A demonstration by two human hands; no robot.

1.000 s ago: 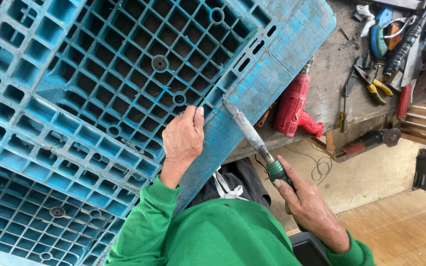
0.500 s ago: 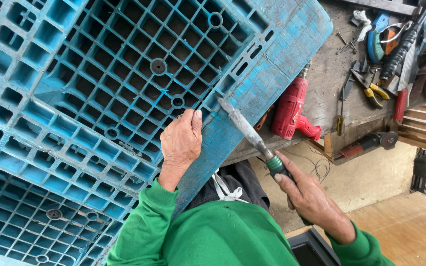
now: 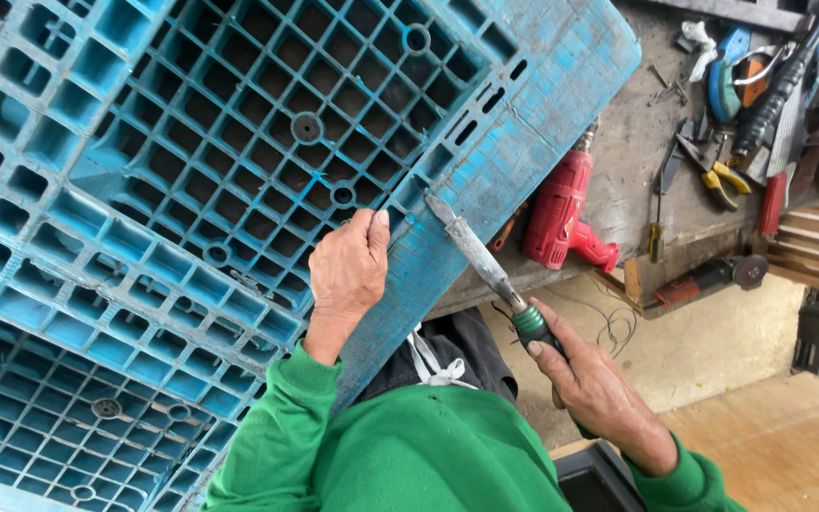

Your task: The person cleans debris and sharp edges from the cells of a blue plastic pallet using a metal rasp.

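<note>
Tool tip point(image 3: 440, 210) on pallet point(image 3: 485, 180), seemingly beyond right-hand grip point(image 3: 591, 389)

I see a worn grey workbench point(image 3: 637, 180) at upper right, its top cluttered with a red drill point(image 3: 561, 213), yellow-handled pliers point(image 3: 718, 175) and other tools. Below its front edge the pale concrete floor point(image 3: 713, 337) meets light wooden boards point(image 3: 789, 446) at lower right. Even daylight.

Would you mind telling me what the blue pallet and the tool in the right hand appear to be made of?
The blue pallet looks like moulded plastic, matt and scuffed, with a ribbed grid. The tool in the right hand seems to be dull grey metal, with a green collar, probably plastic or rubber.
</note>
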